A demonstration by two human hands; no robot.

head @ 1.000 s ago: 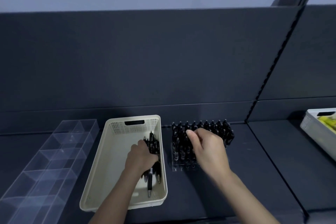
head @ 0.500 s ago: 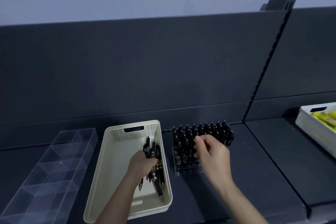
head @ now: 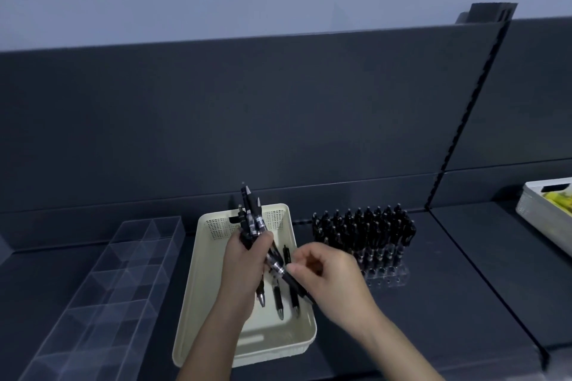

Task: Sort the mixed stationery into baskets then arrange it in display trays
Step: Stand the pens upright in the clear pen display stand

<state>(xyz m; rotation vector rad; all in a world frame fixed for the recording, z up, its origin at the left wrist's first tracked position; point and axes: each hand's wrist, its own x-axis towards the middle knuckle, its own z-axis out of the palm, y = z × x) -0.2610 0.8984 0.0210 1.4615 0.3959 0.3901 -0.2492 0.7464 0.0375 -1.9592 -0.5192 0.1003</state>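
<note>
My left hand [head: 244, 260] grips a bundle of several black pens [head: 253, 219] above the cream basket [head: 198, 294], with their top ends pointing up and away. My right hand [head: 328, 275] has come over the basket's right edge and pinches the lower end of one pen in that bundle. A few more black pens [head: 280, 303] lie on the basket floor. To the right of the basket a clear display tray [head: 387, 278] holds several rows of upright black pens [head: 365, 232].
A clear compartmented tray [head: 102, 284] lies to the left of the basket on the dark shelf. A white basket [head: 538, 219] with yellow items sits at the far right, past the shelf divider. The dark back panel rises behind everything.
My left hand has lifted the bundle of pens up out of the basket. My right hand has moved left from the display tray to the bundle and taken hold of one pen.
</note>
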